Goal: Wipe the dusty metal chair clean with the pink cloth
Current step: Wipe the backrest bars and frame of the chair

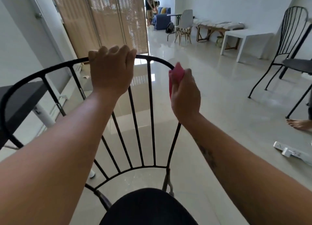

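Scene: a person stands behind a black metal chair [146, 206], looking down over its backrest at a glossy tiled floor.
Left hand [110, 71]: upper centre of frame, fingers curled close together over the top rail [69, 65]. It grips the bare metal, apparently to steady the chair.
Right hand [184, 98]: centre right, closed round the pink cloth [176, 76]. The thumb lies against the cloth. The other fingers are mostly hidden behind the back of the hand, so their exact lie cannot be told.
Cloth position: bunched round the frame where the top rail bends down into the right upright. The cloth touches the metal and a pink fold shows above the hand.
Step in hand: wiping the outer hoop of the backrest, judging by the wrapped grip on the bend.
Progress: judged early. No dust difference along the frame is readable from here.
Next move calls for: sliding the wrapped cloth along the upright or rail with the squeeze kept firm, the left hand holding the chair from tipping. After that come the thin spindles, one by one.
Surroundings: a matching chair [293, 38] at the right edge, a white side table [244, 37] beyond it, and a power strip [287, 151] on the floor at lower right.
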Demonstrator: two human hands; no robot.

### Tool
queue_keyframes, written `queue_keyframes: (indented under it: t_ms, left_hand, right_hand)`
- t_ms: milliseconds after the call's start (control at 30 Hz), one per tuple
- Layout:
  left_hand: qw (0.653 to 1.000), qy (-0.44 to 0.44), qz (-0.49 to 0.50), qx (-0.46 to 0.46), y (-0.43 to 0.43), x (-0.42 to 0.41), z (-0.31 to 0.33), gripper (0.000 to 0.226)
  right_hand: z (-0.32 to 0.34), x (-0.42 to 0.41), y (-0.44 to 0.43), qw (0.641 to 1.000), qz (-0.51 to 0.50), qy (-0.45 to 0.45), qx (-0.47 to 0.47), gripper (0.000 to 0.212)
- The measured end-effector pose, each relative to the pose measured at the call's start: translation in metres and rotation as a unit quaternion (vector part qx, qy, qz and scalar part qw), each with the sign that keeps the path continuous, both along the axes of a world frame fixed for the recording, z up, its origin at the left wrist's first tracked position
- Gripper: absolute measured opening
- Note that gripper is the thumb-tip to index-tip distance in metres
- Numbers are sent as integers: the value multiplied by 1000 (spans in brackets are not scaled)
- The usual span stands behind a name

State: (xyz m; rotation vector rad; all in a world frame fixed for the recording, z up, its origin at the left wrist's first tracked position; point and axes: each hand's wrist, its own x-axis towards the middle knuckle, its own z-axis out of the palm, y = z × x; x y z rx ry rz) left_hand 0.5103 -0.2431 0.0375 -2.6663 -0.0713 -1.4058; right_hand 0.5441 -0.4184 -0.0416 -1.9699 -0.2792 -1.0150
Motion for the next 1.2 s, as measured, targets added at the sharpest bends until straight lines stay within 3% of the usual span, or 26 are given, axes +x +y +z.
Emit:
queue_keyframes:
  t_ms: [67, 133, 200, 267, 367, 500, 567, 633, 700, 767, 833, 900, 967, 1033, 1133, 1200]
  left_hand:
    - [1000, 1, -10, -4, -1, -1, 0, 48]
    - [1000, 3, -19, -10, -1, -2, 0, 48]
    - [1000, 9, -24, -13, -1, -3, 1, 49]
    - [1000, 10, -25, -13, 0, -2, 1, 50]
    - [1000, 3, -19, -14, 1, 1, -2, 52]
    - [1000, 6, -4, -14, 2, 2, -3, 52]
    - [1000, 8, -7, -16, 3, 2, -3, 49]
    - [1000, 11, -6, -13, 2, 4, -1, 48]
    - [1000, 11, 6, -11, 1, 4, -2, 53]
    - [1000, 6, 9, -10, 1, 5, -1, 53]
    - [1000, 8, 8, -18, 2, 3, 0, 50]
    - [999, 25, -5, -33, 2, 1, 2, 45]
    - [997, 53, -11, -47, 2, -1, 7, 43]
    - [994, 100, -23, -48, 8, -2, 17, 46]
    - [971, 219, -89, -12, 26, -11, 32, 51]
    - [970, 224, -90, 7, 36, -18, 33, 45]
  right_hand:
    - [41, 15, 1, 974, -16, -70, -217, 31]
    - [57, 23, 1, 937, 21, -107, -331, 31]
    - [52, 23, -4, 962, 96, -71, -245, 31]
    - [20, 14, -8, 989, 140, -22, -42, 34]
    - [-72, -26, 1, 973, 136, 84, 165, 21]
    - [-192, -94, 16, 885, 170, 368, 228, 17]
    - [-221, -103, 12, 852, 178, 440, 219, 16]
    - [-219, -96, 7, 840, 199, 453, 222, 10]
    - [-192, -87, 1, 849, 229, 420, 226, 15]
    - [-148, -73, -2, 887, 240, 321, 229, 8]
    - [-88, -47, -7, 955, 179, 172, 163, 16]
    - [-25, -17, -10, 995, 83, 32, 36, 32]
    - [27, 5, -5, 986, 40, -35, -161, 36]
    - [52, 14, 5, 945, 28, -94, -313, 40]
    - [53, 16, 8, 920, 35, -142, -364, 53]
    - [40, 15, 3, 923, 23, -166, -346, 58]
